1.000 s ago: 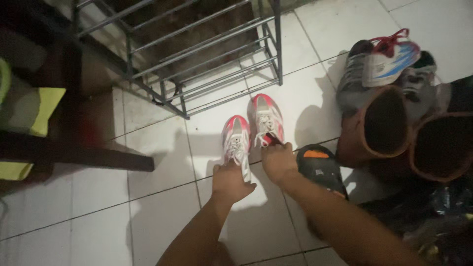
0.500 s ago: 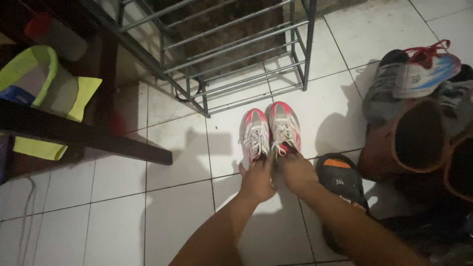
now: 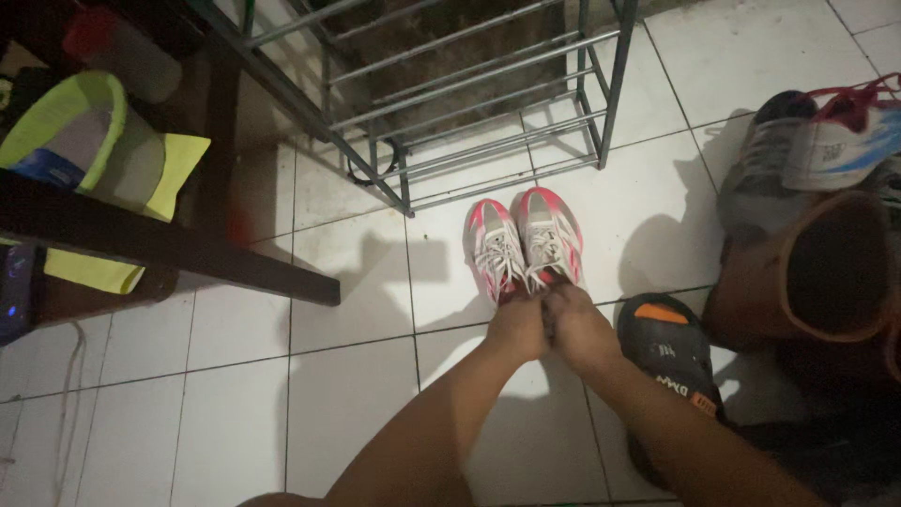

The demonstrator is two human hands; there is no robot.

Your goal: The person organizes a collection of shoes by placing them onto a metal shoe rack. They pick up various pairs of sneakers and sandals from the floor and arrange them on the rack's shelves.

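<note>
A pair of pink and white sneakers stands side by side on the white tiled floor, toes towards a metal rack. My left hand [image 3: 518, 324] grips the heel of the left sneaker [image 3: 492, 246]. My right hand [image 3: 574, 324] grips the heel of the right sneaker [image 3: 552, 235]. The two hands touch each other, and the heels are hidden under my fingers.
A grey metal shoe rack [image 3: 469, 94] stands just beyond the sneakers. A black and orange shoe [image 3: 671, 352] lies by my right arm. Brown boots [image 3: 826, 272] and a red-laced sneaker [image 3: 835, 141] sit at right. A dark wooden beam [image 3: 160, 244] and yellow-green bag [image 3: 103, 141] are at left.
My hands have brought the two sneakers closer together and nearer the rack. The hands now touch each other at the heels.
</note>
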